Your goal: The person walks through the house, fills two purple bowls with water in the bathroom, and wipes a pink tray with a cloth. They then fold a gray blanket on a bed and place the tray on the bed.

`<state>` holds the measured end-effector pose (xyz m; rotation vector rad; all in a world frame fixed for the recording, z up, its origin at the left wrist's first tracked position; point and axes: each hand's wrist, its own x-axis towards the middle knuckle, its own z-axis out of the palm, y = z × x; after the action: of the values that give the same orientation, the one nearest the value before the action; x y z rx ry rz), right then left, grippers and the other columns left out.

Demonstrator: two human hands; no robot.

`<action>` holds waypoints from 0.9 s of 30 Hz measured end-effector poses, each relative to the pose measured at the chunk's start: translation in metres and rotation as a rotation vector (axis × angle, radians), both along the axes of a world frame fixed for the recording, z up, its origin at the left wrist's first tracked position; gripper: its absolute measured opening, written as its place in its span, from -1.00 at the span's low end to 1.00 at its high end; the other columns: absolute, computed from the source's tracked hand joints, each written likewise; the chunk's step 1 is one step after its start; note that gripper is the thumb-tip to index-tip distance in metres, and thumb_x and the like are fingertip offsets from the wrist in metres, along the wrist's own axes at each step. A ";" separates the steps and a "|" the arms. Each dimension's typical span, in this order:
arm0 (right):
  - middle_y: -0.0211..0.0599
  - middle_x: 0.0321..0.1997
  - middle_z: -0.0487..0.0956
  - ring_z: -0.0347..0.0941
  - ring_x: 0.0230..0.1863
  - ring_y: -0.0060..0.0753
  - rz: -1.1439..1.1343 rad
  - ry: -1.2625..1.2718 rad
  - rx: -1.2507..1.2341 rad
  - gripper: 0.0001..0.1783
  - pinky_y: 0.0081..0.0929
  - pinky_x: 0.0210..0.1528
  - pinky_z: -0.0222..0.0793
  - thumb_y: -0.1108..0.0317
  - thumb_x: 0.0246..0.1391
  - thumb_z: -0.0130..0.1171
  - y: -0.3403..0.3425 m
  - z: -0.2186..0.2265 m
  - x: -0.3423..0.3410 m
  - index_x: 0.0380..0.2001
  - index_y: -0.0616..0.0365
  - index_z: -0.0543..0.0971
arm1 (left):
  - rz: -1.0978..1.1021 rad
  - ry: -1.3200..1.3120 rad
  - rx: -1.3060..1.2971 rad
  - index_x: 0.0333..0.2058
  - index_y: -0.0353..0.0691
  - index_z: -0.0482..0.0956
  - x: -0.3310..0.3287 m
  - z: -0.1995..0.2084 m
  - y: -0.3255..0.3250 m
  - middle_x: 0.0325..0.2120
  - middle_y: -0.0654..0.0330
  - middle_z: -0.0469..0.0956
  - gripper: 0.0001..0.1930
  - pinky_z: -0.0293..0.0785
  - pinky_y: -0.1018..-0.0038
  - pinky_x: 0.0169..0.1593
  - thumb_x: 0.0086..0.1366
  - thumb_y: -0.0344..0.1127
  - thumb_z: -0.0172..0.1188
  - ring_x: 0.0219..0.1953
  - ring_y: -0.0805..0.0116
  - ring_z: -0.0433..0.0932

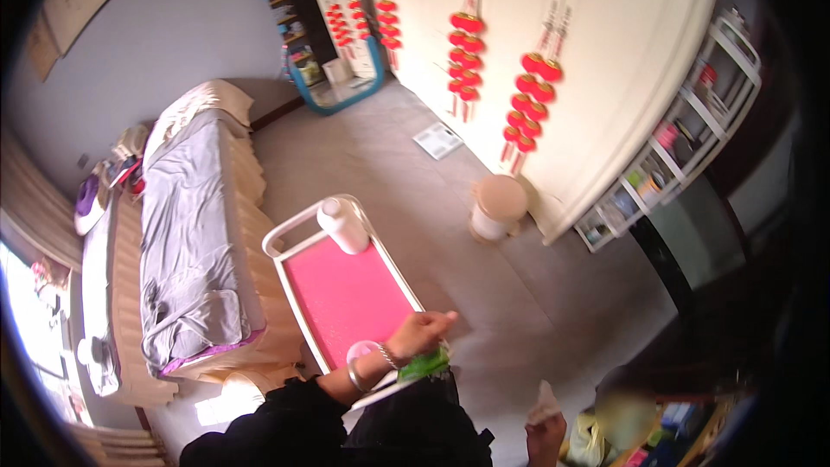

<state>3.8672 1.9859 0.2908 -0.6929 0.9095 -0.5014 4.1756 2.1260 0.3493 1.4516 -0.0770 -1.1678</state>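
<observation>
Tissue (545, 401): white, raised in the right hand (545, 438), whose fingers were narrowed on it.
Right hand: it seemed busy handling the tissue, so the next move probably called for a light pinch.
Left hand (421, 334): curled above a green packet (424, 365) (whether it gripped anything could not be told).
Pink tray (341, 290): a white bottle (346, 228) stood at its far end.
Stool (500, 199): round, beyond the tray.
</observation>
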 end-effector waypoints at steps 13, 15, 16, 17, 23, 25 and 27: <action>-0.43 -0.47 0.43 0.33 -0.49 -0.51 -0.037 -0.089 0.350 -0.88 -0.52 -0.48 0.28 0.44 0.07 -0.08 -0.240 -0.067 0.002 -0.29 0.11 0.41 | 0.044 0.481 -0.401 -0.48 -0.08 0.37 0.025 -0.035 -0.169 -0.64 0.40 0.21 -0.64 -0.04 0.69 -0.60 0.20 0.09 -0.13 -0.61 0.60 0.12; -0.33 -0.47 0.48 0.38 -0.48 -0.36 0.002 -0.137 0.327 -0.87 -0.41 -0.46 0.31 0.40 0.04 -0.04 -0.299 -0.081 0.003 -0.33 0.12 0.46 | 0.058 0.608 -0.421 -0.40 -0.15 0.38 0.028 -0.047 -0.199 -0.54 0.33 0.26 -0.64 0.06 0.69 -0.59 0.22 0.04 -0.15 -0.53 0.53 0.17; -0.28 -0.47 0.51 0.41 -0.48 -0.29 0.020 -0.163 0.323 -0.87 -0.36 -0.44 0.32 0.39 0.03 -0.02 -0.323 -0.091 0.006 -0.34 0.12 0.49 | 0.073 0.637 -0.420 -0.36 -0.15 0.39 0.029 -0.048 -0.214 -0.52 0.31 0.28 -0.63 0.09 0.68 -0.56 0.22 0.06 -0.14 -0.50 0.51 0.20; -0.54 -0.56 0.33 0.24 -0.58 -0.68 0.358 -0.010 -0.404 -0.59 -0.69 -0.67 0.12 0.32 -0.08 0.05 -0.342 -0.095 0.017 -0.08 0.08 0.38 | 0.086 0.632 -0.465 -0.34 -0.16 0.40 0.035 -0.048 -0.228 -0.49 0.30 0.30 -0.63 0.11 0.67 -0.55 0.21 0.05 -0.13 -0.47 0.49 0.21; -0.28 -0.28 0.46 0.37 -0.37 -0.46 0.345 -0.064 0.218 -0.75 -0.52 -0.49 0.25 0.45 0.01 -0.07 -0.408 -0.027 0.162 -0.20 0.20 0.41 | 0.386 0.742 -0.620 -0.20 -0.21 0.38 0.060 -0.056 -0.249 -0.38 0.22 0.37 -0.71 0.22 0.63 -0.44 0.14 -0.21 -0.09 -0.40 0.42 0.29; -0.25 -0.28 0.45 0.35 -0.37 -0.43 0.386 -0.040 0.201 -0.71 -0.50 -0.48 0.22 0.49 0.00 -0.12 -0.430 -0.025 0.196 -0.15 0.23 0.38 | 0.468 0.752 -0.643 -0.25 -0.22 0.38 0.080 -0.053 -0.262 -0.40 0.21 0.36 -0.77 0.22 0.61 -0.44 0.09 -0.35 -0.09 -0.40 0.42 0.30; -0.27 -0.28 0.45 0.34 -0.37 -0.45 0.418 -0.071 0.234 -0.70 -0.51 -0.48 0.20 0.49 0.00 -0.13 -0.447 -0.028 0.234 -0.13 0.22 0.37 | 0.491 0.706 -0.580 -0.29 -0.21 0.37 0.105 -0.060 -0.272 -0.42 0.21 0.36 -0.80 0.22 0.61 -0.44 0.06 -0.43 -0.10 -0.42 0.43 0.30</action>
<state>4.1010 1.5390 0.2631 -0.6245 0.7172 -0.0455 4.2808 1.8545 0.2893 0.4599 0.3826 -1.0619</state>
